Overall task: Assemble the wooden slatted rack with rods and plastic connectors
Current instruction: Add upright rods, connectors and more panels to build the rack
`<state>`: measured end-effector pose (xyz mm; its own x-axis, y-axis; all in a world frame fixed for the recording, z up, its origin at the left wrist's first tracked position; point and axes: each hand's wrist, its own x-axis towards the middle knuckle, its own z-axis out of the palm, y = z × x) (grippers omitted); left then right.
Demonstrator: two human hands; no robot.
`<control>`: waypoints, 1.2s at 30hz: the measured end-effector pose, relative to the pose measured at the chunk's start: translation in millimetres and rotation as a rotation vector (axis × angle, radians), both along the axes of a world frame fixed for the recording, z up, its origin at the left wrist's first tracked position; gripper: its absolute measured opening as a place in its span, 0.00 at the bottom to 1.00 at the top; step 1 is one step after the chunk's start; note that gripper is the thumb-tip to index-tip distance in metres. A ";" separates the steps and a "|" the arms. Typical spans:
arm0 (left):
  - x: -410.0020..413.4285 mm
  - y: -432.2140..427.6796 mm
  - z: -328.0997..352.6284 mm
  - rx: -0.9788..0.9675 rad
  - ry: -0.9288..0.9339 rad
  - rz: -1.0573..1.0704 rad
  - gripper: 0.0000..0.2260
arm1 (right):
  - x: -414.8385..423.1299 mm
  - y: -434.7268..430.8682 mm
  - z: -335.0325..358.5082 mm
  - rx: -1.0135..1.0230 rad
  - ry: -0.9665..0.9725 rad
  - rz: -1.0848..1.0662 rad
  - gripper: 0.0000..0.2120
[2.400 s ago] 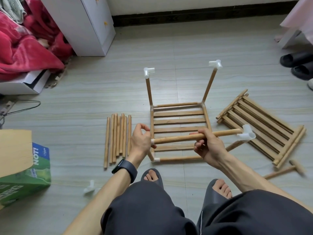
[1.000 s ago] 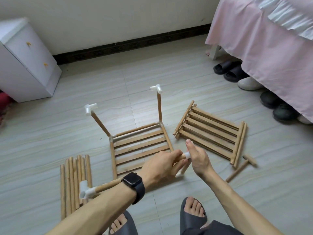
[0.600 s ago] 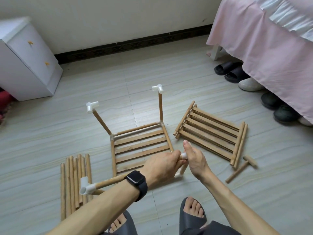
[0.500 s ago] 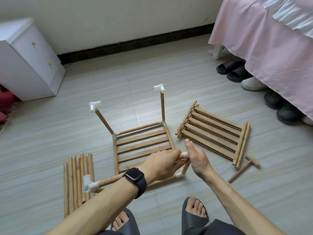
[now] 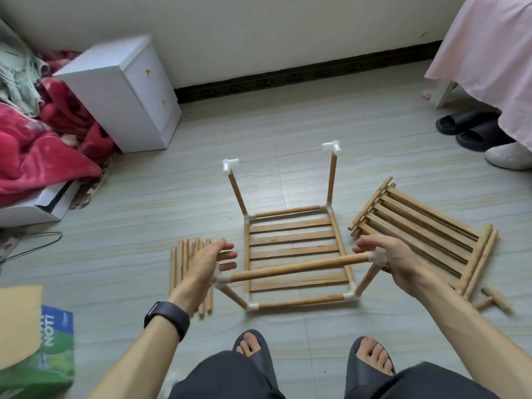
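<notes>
**Cross rod set between two connectors, both hands spread open**

At the near left a green bag (image 5: 43, 367) is seen. Farther back, a red blanket (image 5: 37, 162) and a white cabinet (image 5: 121, 93) are placed by the wall. A bundle of loose rods (image 5: 180, 266) is laid on the floor just left of the rack.

The left hand (image 5: 205, 263), with a black watch (image 5: 167, 318) worn at its wrist, is held with fingers straight and spread. Nothing is gripped, and the heel of the palm is set against the left connector (image 5: 222, 281). From there the cross rod (image 5: 299, 266) is carried above the near edge to the right connector (image 5: 377, 257).

Beneath it the slatted rack (image 5: 290, 246) is laid flat on the floor, mid-scene. Short rods are slanted up from its near corners to the two connectors. Two upright rods are fixed at its far corners, each capped in white plastic.

The right hand (image 5: 400, 266) is held open too, fingers loosely stretched over the right connector. Nothing is clasped, and whether the palm touches it cannot be told.

A second slatted panel (image 5: 426, 231) is laid just right of the rack, with a small wooden T-piece (image 5: 495, 298) near its near corner. At the far right, dark slippers (image 5: 472, 131) are tucked beside a pink cloth (image 5: 489, 53).
</notes>
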<state>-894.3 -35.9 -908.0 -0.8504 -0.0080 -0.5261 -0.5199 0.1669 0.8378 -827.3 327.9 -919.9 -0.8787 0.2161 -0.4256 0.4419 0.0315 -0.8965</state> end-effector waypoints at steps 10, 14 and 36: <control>-0.4 18.8 -20.9 0.192 -0.022 0.182 0.11 | -15.2 -4.6 -21.9 0.133 -0.012 -0.085 0.12; -1.3 20.7 -28.2 0.151 -0.010 0.198 0.10 | -13.7 -10.5 -30.3 0.143 0.035 -0.161 0.12; -11.7 20.0 -9.0 -0.077 -0.153 0.005 0.12 | -36.2 -5.2 -21.3 0.135 0.074 -0.075 0.15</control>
<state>-906.0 -15.9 -917.0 -0.7599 -0.0574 -0.6475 -0.6418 0.2242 0.7334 -863.5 322.7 -941.2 -0.8861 0.3329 -0.3225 0.3801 0.1238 -0.9166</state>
